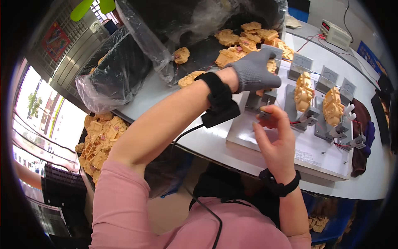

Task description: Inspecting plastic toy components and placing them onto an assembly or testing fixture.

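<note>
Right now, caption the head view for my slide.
Gloved left hand at a tan part, bare right hand close by, two more parts on fixtures to the right.

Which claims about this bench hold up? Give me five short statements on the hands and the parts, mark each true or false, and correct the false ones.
1. The left hand wears a grey glove, while the right hand has bare fingers. True.
2. The right hand shows higher in the picture than the left hand. False: it shows lower.
3. Clear of both hands, two tan moulded parts sit over a white board. True.
4. Those two parts are on the left hand's left side. False: both are to its right.
5. Loose tan parts lie in a plastic-lined black bin. True.
</note>
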`<state>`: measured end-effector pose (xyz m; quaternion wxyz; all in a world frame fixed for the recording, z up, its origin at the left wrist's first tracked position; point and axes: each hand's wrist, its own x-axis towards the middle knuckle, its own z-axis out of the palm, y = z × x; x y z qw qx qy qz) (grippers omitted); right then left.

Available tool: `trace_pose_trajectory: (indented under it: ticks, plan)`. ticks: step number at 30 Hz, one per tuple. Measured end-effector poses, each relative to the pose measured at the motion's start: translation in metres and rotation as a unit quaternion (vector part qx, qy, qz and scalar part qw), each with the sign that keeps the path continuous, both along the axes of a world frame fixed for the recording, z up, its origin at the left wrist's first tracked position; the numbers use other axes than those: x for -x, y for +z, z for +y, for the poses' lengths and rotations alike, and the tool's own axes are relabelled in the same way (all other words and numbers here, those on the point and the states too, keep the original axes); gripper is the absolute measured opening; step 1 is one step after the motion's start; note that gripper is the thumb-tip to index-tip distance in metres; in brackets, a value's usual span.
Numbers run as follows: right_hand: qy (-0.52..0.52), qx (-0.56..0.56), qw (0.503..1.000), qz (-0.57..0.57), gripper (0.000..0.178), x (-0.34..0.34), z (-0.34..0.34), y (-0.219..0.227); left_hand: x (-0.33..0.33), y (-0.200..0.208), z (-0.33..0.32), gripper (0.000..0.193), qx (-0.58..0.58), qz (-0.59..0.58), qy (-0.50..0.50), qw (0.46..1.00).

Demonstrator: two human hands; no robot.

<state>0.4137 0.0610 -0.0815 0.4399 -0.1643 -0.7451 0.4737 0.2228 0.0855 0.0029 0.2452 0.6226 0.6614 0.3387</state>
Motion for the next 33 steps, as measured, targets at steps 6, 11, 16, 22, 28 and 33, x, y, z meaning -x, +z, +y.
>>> trace_pose_trajectory:
  ticks: [6, 11, 16, 22, 28, 33]
  plan:
    - [0.005, -0.014, 1.0, 0.015, 0.038, -0.002, 0.005, -0.006, -0.006, 0.015, 0.0, 0.091, 0.088, -0.008, 0.008, 0.996]
    - [0.01, -0.041, 0.999, 0.033, 0.034, -0.002, 0.003, 0.001, 0.009, -0.004, 0.012, 0.091, 0.043, 0.076, 0.017, 0.996]
    - [0.034, -0.04, 0.998, 0.034, 0.036, 0.0, 0.001, 0.003, 0.012, 0.051, -0.012, 0.076, -0.069, -0.096, 0.029, 0.993]
    - [-0.007, -0.023, 1.0, -0.002, 0.041, -0.009, 0.008, -0.004, 0.027, 0.06, -0.119, 0.062, -0.042, -0.217, 0.162, 0.962]
    - [0.017, 0.007, 1.0, -0.007, 0.04, -0.007, 0.001, 0.002, 0.215, 0.064, -0.256, 0.05, -0.278, -0.434, 0.135, 0.846]
    - [0.021, 0.005, 1.0, -0.013, 0.04, -0.005, 0.0, 0.005, 0.254, 0.085, -0.286, 0.039, -0.177, 0.261, 0.548, 0.775]
